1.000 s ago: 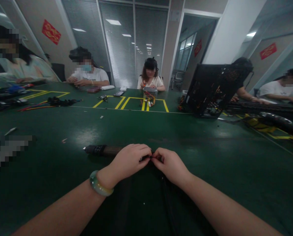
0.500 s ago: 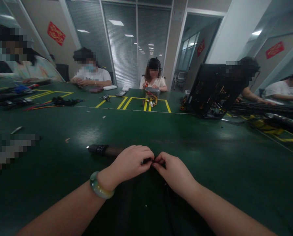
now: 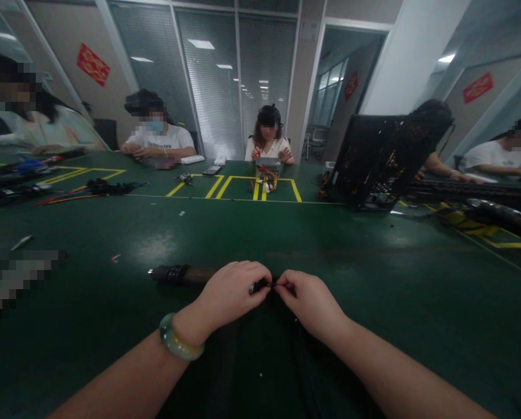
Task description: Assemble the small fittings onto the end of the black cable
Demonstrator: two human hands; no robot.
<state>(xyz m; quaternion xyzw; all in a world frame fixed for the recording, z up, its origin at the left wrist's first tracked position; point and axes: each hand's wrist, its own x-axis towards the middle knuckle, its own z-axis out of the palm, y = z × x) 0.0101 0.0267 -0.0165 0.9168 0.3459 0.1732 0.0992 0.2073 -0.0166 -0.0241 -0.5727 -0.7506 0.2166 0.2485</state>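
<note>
My left hand [image 3: 231,288], with a bangle [image 3: 179,340] on its wrist, is closed around a small black piece [image 3: 258,286] that looks like a connector. Just to its right, my right hand [image 3: 311,298] pinches something thin and dark, too small to make out. The fingertips of both hands almost meet. Beyond the left hand lies a dark brown-black tube-like part [image 3: 173,275] with a bright metal tip at its left end; the left hand hides the rest of it. A dark cable [image 3: 302,355] runs toward me below the right hand.
On the green table [image 3: 225,233] a black computer case [image 3: 369,163] stands at the right. Cable bundles [image 3: 105,187] lie at the left, and coloured wires [image 3: 266,179] at the far side. Several people sit around the table. A blurred-out flat item [image 3: 20,276] is at the near left.
The fingertips have drawn slightly apart, and more of the black piece shows in my left hand. The view has shifted a little.
</note>
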